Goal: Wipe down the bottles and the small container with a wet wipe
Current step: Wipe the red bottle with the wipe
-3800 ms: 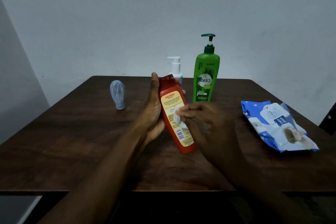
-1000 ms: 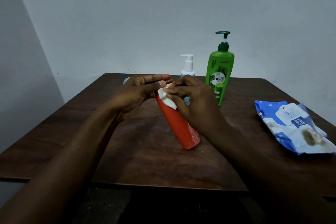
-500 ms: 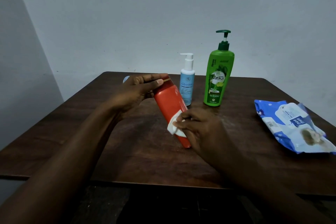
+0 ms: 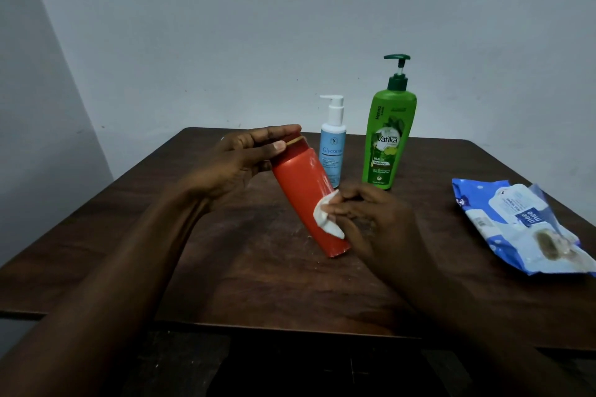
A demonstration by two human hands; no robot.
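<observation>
Against the tilted red bottle (image 4: pixel 301 190), right hand (image 4: pixel 379 229) pinches a wipe (image 4: pixel 325 219).

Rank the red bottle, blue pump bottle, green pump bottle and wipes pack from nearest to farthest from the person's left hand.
1. Red bottle: tilted, gripped at its cap end by the left hand.
2. Blue pump bottle: upright, just right of that hand.
3. Green pump bottle: upright, farther right.
4. Wipes pack: lying flat, far right.
</observation>
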